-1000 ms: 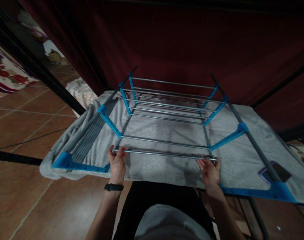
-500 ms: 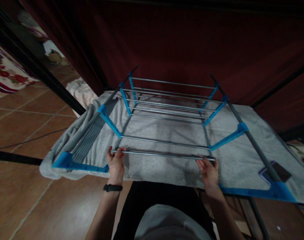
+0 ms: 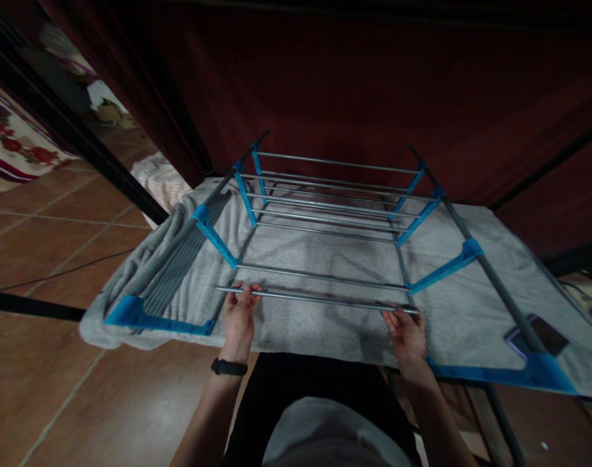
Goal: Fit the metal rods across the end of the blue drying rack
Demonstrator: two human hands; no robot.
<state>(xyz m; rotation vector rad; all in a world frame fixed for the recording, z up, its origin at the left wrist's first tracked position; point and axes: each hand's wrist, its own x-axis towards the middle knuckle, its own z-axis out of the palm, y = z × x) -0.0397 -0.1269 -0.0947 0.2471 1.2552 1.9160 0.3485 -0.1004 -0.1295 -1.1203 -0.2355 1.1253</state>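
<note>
A loose grey metal rod (image 3: 320, 299) lies crosswise over the near end of a blue and grey drying rack (image 3: 325, 214). My left hand (image 3: 240, 318) grips the rod a little in from its left end, fingers curled over it. At the rod's right end my right hand (image 3: 406, 331) pinches it, close to the rack's blue corner piece (image 3: 442, 267). The rack rests on a grey towel (image 3: 300, 331) spread over a raised surface. A black band sits on my left wrist.
A phone (image 3: 534, 334) lies on the towel at the right, by the rack's long side bar. A dark red curtain hangs behind the rack. Brown tiled floor with a thin cable spreads to the left, with a black pole and patterned cloth beyond.
My left hand has slid to the right along the rod, leaving its left tip bare. The rod and my right hand have barely shifted.
</note>
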